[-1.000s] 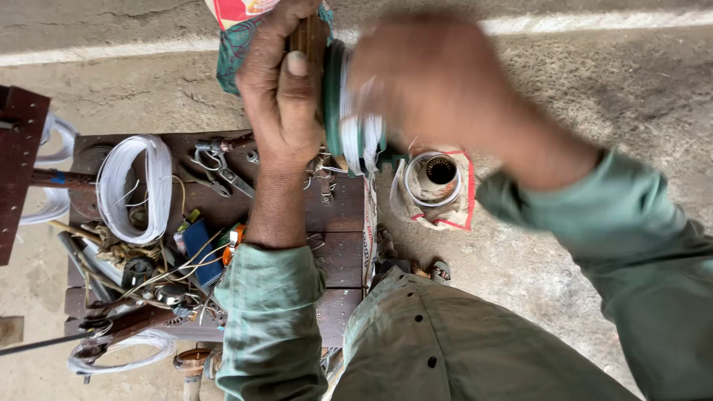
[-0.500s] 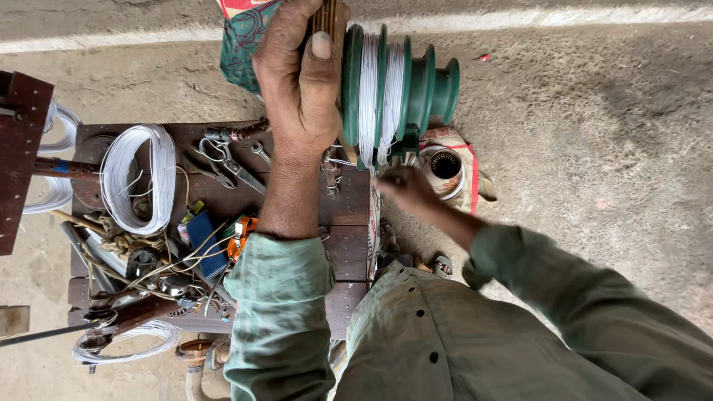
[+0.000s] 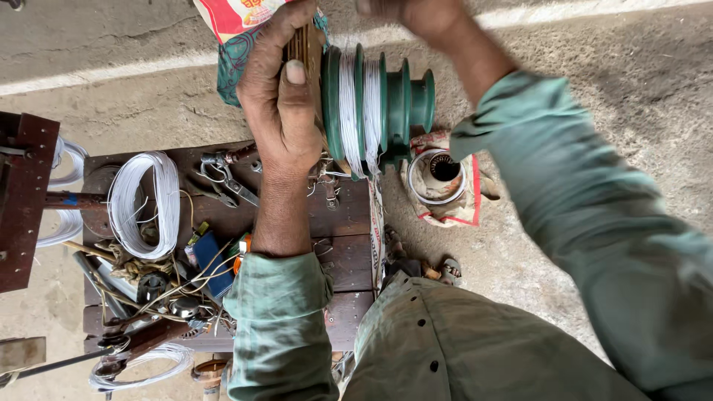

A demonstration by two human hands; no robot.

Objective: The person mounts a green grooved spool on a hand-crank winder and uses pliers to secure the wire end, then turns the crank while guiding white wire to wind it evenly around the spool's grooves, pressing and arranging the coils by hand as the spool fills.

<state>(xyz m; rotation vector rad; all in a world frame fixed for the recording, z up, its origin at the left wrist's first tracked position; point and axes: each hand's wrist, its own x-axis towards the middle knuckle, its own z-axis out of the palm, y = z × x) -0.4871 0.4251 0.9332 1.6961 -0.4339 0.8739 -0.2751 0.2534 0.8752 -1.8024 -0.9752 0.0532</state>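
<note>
My left hand (image 3: 281, 96) grips a wooden block fixed to a green stepped winding former (image 3: 379, 104). White wire (image 3: 355, 111) fills two of the former's grooves. My right hand (image 3: 405, 13) is raised at the top edge, above the former, partly cut off by the frame. Its fingers look curled, and what it holds cannot be made out. Green sleeves cover both my forearms.
A dark wooden board (image 3: 349, 252) on the ground holds a coil of white wire (image 3: 142, 202), scissors (image 3: 226, 182), pliers and tangled wires. A small round tin (image 3: 438, 177) sits on a cloth to the right. A rusty metal frame (image 3: 26, 200) stands at the left.
My right hand dropped low beside the former half a second ago, then swung back up to the top of the view. My left hand kept its grip on the former throughout.
</note>
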